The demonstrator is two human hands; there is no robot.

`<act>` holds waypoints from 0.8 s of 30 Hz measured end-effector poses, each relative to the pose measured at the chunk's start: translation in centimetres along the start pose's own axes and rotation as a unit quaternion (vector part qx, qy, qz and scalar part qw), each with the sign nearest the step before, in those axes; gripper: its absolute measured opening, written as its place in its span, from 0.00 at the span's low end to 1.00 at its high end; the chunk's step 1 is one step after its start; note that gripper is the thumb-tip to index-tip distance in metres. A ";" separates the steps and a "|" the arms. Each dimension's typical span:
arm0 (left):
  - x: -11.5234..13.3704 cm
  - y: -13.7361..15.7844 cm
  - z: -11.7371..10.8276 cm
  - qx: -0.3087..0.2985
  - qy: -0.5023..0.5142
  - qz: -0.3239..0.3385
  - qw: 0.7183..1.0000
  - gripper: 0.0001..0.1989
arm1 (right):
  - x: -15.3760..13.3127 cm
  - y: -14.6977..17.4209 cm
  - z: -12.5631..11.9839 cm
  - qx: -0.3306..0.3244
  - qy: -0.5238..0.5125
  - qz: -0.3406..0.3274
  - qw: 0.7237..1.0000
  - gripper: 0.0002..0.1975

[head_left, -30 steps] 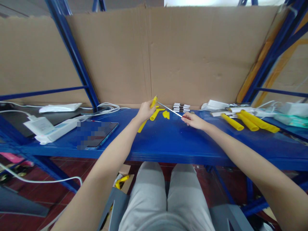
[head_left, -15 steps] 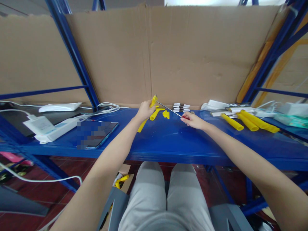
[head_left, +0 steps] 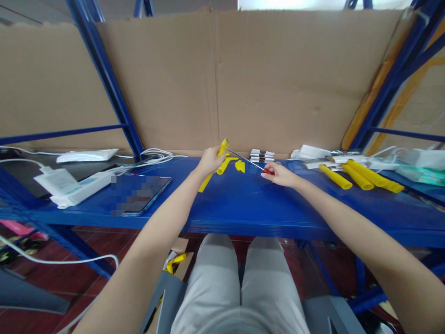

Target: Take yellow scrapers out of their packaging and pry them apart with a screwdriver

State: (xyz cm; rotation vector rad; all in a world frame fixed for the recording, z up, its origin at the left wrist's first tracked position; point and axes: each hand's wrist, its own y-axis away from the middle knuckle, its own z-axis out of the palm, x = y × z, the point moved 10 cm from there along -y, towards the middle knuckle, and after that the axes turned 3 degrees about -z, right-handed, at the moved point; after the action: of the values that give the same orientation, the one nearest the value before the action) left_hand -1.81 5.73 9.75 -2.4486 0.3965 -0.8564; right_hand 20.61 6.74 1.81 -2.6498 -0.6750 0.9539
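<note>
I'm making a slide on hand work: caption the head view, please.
The left hand grips a yellow part; the right hand angles a red-handled tool toward it above a blue tabletop.

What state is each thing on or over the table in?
Left hand, closed around yellow piece
Yellow piece, held up, tilted
Right hand, closed on screwdriver
Screwdriver, slanted, tip by the held piece, contact unclear
Loose yellow pieces, lying down
Yellow tubes, lying side by side
Phone, flat, screen up
Charger, cable plugged in
White cables, loosely coiled
White-and-black pieces, stacked
</note>
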 end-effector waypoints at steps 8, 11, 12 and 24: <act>-0.8 0.0 0.5 -0.037 0.032 -0.029 0.998 0.07 | -1.1 0.6 0.4 -0.060 -0.001 0.017 0.998 0.10; -1.1 0.5 1.3 -0.080 0.066 -0.062 0.993 0.08 | -0.5 0.5 0.8 -0.055 -0.016 0.035 0.998 0.08; -1.2 0.7 1.6 -0.094 0.077 -0.074 0.990 0.09 | -0.3 0.5 0.9 -0.057 -0.011 0.037 0.998 0.08; -6.1 0.4 5.6 -0.152 0.157 -0.193 0.957 0.09 | -0.6 1.3 0.7 -0.135 0.085 0.054 0.986 0.12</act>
State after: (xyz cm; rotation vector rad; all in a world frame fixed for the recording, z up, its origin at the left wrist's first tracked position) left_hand -2.87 10.10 2.77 -2.7240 0.1652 -1.4567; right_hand 20.20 5.36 1.17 -2.9900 -0.6685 0.6908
